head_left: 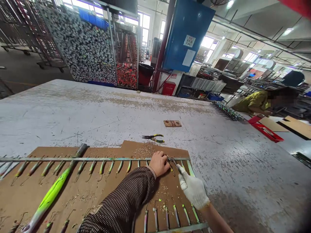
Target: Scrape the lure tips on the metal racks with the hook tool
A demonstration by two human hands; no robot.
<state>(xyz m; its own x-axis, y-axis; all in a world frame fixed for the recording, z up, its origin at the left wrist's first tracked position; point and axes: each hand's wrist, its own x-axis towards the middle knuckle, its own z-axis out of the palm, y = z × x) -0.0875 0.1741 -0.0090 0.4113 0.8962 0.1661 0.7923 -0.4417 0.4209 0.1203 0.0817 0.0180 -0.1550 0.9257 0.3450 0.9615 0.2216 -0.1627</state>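
My bare left hand (159, 163) is closed in a fist at the right end of a long metal rack bar (73, 159) that carries several green and yellow fishing lures hanging from wires. What it pinches is hidden. My right hand (193, 189), in a white knit glove, is closed around a small metal tool (173, 160) whose tip meets the bar right beside the left hand. Both hands work over a brown cardboard sheet (102, 194) strewn with clipped scraps.
Yellow-handled pliers (153, 138) and a small brown tag (172, 123) lie on the worn white table (73, 110) beyond the cardboard. A second lure rack (170, 218) lies near me. A neon-green stick (52, 194) crosses the cardboard. A person in yellow (257, 102) works far right.
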